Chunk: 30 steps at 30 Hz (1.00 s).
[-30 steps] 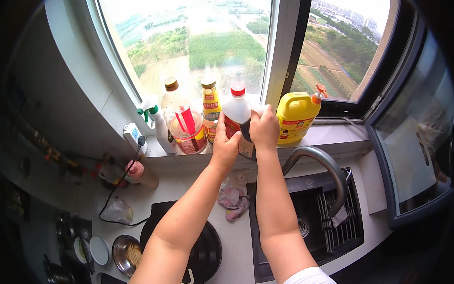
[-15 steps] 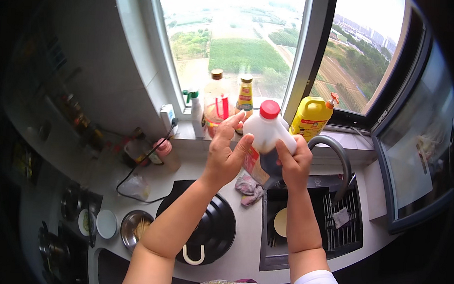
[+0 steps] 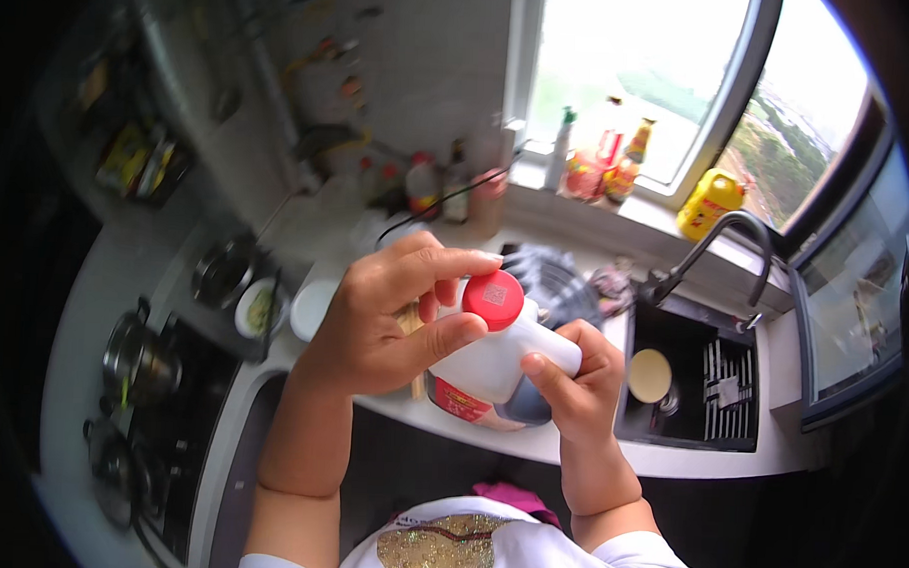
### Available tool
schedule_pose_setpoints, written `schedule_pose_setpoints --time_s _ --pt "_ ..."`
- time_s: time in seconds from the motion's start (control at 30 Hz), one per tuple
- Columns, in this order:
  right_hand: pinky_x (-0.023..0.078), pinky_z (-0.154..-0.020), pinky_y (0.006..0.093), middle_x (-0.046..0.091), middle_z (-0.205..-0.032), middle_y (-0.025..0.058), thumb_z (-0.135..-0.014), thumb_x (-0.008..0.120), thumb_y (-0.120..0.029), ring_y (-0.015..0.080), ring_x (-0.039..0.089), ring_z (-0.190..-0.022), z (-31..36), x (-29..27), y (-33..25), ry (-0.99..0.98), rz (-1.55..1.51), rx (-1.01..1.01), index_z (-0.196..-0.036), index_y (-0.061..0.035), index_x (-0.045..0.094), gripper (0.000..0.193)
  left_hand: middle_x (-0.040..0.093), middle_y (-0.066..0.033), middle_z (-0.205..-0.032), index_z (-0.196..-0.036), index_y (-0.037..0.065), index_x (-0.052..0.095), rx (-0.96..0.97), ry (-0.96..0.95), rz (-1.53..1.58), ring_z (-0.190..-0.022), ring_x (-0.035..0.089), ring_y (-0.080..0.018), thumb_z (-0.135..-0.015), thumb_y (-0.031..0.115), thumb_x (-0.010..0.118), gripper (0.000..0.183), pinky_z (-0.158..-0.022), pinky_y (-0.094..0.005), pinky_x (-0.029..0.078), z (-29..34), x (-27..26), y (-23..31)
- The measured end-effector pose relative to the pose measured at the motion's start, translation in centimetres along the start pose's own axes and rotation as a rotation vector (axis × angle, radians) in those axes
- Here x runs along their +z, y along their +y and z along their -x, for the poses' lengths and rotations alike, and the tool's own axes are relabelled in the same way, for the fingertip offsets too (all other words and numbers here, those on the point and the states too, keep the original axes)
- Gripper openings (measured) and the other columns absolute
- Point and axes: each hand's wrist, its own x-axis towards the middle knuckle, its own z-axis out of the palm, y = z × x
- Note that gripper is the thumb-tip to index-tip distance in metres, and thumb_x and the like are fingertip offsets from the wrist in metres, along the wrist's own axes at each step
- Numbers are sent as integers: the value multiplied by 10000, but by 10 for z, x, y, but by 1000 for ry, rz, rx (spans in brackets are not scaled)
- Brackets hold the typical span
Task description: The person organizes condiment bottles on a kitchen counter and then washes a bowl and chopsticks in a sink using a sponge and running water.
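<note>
A whitish plastic jug (image 3: 487, 363) with dark liquid inside and a red label is held up in front of me, tilted. Its handle is wrapped by my right hand (image 3: 583, 384), thumb on top. At the round red cap (image 3: 494, 298) my left hand (image 3: 373, 311) has thumb and index finger curved around the edge, the other fingers curled beside it. The cap sits on the jug's neck. Behind the jug, a dark round lid (image 3: 553, 277) on the counter is partly hidden and blurred.
To the right is a black sink (image 3: 689, 317) with a pale bowl (image 3: 650, 376), under a dark faucet (image 3: 742, 229). Bottles (image 3: 589, 169) and a yellow jug (image 3: 711, 205) line the windowsill. At left are a white bowl (image 3: 311, 309) and a steel pot (image 3: 142, 358) by the stove.
The jug has come down and closer to my body, away from the window. My left hand has moved from beside the jug onto its cap. The view has swung left.
</note>
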Motion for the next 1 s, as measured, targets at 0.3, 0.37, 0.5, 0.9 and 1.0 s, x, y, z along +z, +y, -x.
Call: schedule_pose_setpoints --time_s 0.3,0.37,0.5,0.9,1.0 --pt "322 -476 191 513 -611 -44 -761 769 -221 22 417 -558 91 207 85 -167 -7 202 -652 -35 519 330 541 -54 -824 -1112 3 608 -348 190 -217 -697 486 -137 -819 204 655 358 -642 -252 415 210 -133 16" --pt "326 -473 201 505 -581 -36 -759 770 -254 28 415 -552 103 239 112 -220 9 223 -636 -30 523 355 564 -75 -882 -1127 2 601 -427 236 -255 -733 516 -157 -833 186 641 349 -656 -262 439 246 -153 14" --pt "341 -460 218 498 -542 -17 -741 779 -268 40 422 -528 103 275 161 -230 68 153 -632 -13 532 372 578 -108 -988 -1149 -2 583 -518 304 -227 -847 562 -189 -843 163 626 349 -743 -285 458 280 -169 -11" --pt "345 -424 238 509 -485 46 -696 794 -275 96 449 -436 38 287 254 -163 265 30 -587 -26 522 384 548 -127 -1040 -1202 47 535 -528 127 -278 -938 555 -283 -847 116 609 369 -809 -346 452 271 -193 -122" --pt "340 -417 238 506 -475 42 -687 798 -273 87 446 -434 25 286 266 -134 269 67 -583 -27 526 381 548 -125 -1043 -1198 47 534 -513 93 -261 -936 560 -281 -825 126 640 396 -809 -352 457 262 -196 -145"
